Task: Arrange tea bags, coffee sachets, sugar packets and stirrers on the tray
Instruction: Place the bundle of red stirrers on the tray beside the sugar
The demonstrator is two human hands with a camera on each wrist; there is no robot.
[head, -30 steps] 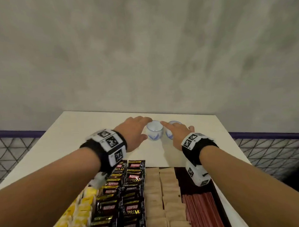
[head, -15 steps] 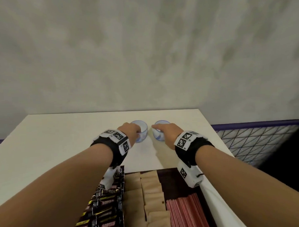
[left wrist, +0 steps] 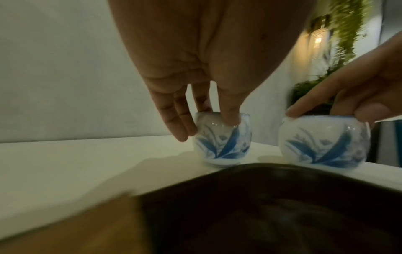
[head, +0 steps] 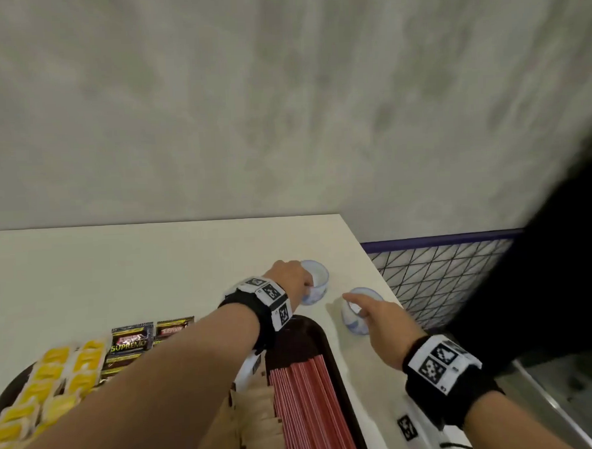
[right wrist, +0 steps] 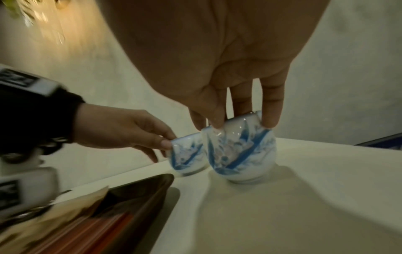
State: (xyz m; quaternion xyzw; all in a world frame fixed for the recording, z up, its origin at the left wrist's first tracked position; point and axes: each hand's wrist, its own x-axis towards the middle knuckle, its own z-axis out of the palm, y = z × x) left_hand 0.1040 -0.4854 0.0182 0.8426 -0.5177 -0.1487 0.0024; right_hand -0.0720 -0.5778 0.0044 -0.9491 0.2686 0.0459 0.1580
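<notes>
Gripping one small blue-and-white cup apiece, we have both hands out past the far right corner of the tray [head: 321,338]. Our left hand [head: 288,275] pinches the left cup [head: 316,284] at its rim, thumb dipping inside the mouth and the other fingers [left wrist: 174,120] pressed together down the outer wall. Our right hand [head: 384,325] takes the right cup [head: 354,318] from above the same way, fingertips curled over the rim on both sides. Both cups stand on the white table [head: 120,272], near each other but apart in the left wrist view, just beyond the tray's dark edge. On the tray we see yellow tea bags [head: 54,381] at the left, then black coffee sachets [head: 130,345], brown sugar packets [head: 259,426] partly hidden under our left forearm, and a row of red stirrers [head: 306,403] along the right side. A black wire grid [head: 436,276] stands beyond the table's right edge.
</notes>
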